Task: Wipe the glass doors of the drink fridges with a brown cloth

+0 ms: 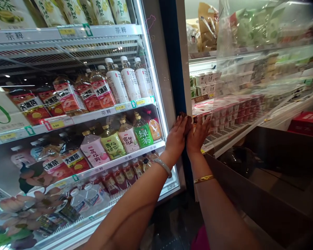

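Observation:
My left hand (176,139), with a pale bangle at its wrist, lies on the edge between the glass-fronted drinks fridge (177,86) and the open chiller. My right hand (198,135), wearing a gold bracelet, is just beside it, its fingers spread near the chiller's plastic curtain (240,73). A small dark reddish thing (188,125) shows between the two hands; I cannot make out what it is. Neither hand visibly grips anything, and the fingertips are partly blurred.
Shelves of bottled drinks (133,83) fill the lit fridge on the left. Stacked small cups (226,114) sit behind the curtain. At the lower right stands a dark open box (232,180), with a red box (307,123) beyond it.

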Available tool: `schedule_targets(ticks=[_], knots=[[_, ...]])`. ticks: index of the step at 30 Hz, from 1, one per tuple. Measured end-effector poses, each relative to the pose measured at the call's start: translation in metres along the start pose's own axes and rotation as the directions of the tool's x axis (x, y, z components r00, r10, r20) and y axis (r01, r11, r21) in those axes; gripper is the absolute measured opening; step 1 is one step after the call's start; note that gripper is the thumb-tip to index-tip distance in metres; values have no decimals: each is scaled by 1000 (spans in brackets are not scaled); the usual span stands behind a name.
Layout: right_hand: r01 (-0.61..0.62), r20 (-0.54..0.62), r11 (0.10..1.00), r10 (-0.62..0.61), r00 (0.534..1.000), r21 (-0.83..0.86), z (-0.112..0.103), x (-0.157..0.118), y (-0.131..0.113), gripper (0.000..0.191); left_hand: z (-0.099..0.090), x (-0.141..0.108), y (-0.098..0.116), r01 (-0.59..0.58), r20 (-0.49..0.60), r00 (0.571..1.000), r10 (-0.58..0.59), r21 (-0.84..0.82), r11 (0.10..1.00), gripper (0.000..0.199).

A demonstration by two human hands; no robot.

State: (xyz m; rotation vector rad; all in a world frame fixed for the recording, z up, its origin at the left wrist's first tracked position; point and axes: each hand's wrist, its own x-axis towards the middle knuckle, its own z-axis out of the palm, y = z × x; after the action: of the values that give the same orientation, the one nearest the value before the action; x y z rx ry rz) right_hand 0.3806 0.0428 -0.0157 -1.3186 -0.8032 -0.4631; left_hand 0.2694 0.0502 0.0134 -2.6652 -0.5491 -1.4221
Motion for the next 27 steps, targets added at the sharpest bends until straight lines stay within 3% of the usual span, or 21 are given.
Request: schedule_targets(ticks=[4,7,11,13,16,19,21,25,27], knots=[[19,78,996,-26,997,88,14,-11,15,55,0,-11,-5,-38,100,994,33,47,998,80],[0,85,993,-11,996,121,25,-21,24,57,-13,2,-6,-144,191,974,121,109,984,70],[-16,28,990,12,1000,143,33,-25,27,58,-22,39,0,-195,104,978,181,144,970,68],[-18,0,987,18,1000,162,32,-23,25,58,-20,46,2,-199,64,979,192,136,970,68],[-55,-33,974,63,997,221,23,-19,24,59,-15,29,0,-260,151,959,239,132,957,65],[-115,-61,954,137,989,276,13,-16,24,62,-18,7,-3,-352,314,904,291,157,923,60],[-146,-73,948,173,982,283,9,-14,23,63,-24,7,-3,-409,368,871,326,175,895,56],[-209,-61,936,235,970,283,10,-14,14,63,-30,37,5,-391,246,912,328,276,878,53],[-250,-4,925,263,965,287,12,-16,7,63,-26,46,9,-390,244,915,320,335,858,49]])
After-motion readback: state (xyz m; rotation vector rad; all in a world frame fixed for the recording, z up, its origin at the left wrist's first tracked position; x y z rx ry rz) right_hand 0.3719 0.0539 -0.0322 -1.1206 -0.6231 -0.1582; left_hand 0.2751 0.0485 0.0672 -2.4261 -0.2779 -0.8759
